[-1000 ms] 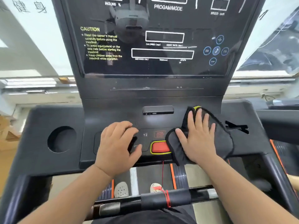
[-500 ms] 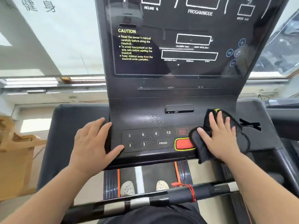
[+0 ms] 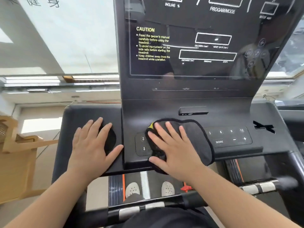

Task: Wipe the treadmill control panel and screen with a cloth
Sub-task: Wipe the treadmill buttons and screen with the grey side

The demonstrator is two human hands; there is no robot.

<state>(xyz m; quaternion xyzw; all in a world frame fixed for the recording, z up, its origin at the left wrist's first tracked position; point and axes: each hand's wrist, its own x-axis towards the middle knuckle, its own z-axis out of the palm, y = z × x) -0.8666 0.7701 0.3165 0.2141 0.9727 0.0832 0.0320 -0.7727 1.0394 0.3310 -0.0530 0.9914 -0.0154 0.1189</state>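
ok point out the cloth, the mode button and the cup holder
cloth [image 3: 195,142]: head view, bare dark fabric right of the pressing hand
MODE button [image 3: 219,142]: head view, on its white lettering
cup holder [image 3: 111,139]: head view, dark recess beside the left fingers

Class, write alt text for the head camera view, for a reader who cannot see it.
A person's right hand presses a dark cloth flat on a treadmill's button panel, while the left hand rests flat over the cup holder. The dark screen rises behind, showing a CAUTION notice.
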